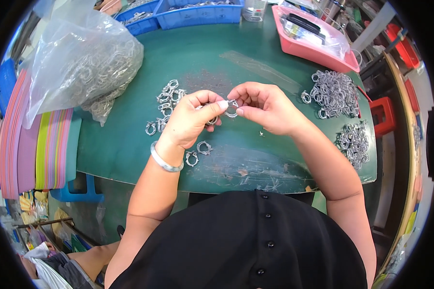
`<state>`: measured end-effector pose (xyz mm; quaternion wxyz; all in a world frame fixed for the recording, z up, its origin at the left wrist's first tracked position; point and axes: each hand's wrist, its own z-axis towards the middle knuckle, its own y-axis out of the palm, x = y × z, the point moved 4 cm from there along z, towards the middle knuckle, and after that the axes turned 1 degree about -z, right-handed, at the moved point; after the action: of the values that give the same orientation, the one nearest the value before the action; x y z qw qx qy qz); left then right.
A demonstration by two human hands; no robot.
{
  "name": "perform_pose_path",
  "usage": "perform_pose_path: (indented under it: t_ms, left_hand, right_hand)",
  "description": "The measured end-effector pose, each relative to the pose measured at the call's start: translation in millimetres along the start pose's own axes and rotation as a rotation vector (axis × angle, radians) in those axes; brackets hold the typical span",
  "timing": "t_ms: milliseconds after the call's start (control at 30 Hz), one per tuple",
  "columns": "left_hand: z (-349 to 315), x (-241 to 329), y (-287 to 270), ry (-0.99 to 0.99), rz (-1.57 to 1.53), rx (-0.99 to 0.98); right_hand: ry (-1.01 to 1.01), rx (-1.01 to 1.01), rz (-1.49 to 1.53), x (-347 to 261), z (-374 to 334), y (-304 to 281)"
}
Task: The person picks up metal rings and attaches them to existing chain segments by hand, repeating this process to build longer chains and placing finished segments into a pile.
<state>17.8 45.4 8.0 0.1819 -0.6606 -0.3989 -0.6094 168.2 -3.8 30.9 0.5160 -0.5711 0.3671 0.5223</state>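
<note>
- The green table (275, 159) fills the middle of the view; its near edge runs just above the person's dark buttoned top, and bare surface lies open between the hands and that edge.
- A clear plastic bag (82, 62) stuffed with metal rings slumps at the far left, blue bins (197, 14) stand at the far edge, and a pink tray (313, 45) sits far right.
- Two heaps of metal clips (335, 94) lie to the right, well apart from the hands; a smaller scatter (166, 103) lies just left of them.
- The left hand (190, 120), a bangle on its wrist, and the right hand (265, 108) meet above the table's centre.
- Between them is a small metal ring clip (232, 108), pinched by thumb and forefinger of both hands. It looks light, stiff and smooth, probably slippery; gripping its rim on opposite sides seems safest.
</note>
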Motion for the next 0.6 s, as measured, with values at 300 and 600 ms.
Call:
perform_pose_path:
  t_ms: [300,600]
  left_hand:
    - [6,-16,18,-0.066,-0.228,-0.032]
    - [6,-20,27,-0.061,-0.219,-0.067]
  right_hand:
    - [0.131,0.228,0.228,2,-31,-4]
    - [0.094,0.247,0.339,19,-36,-9]
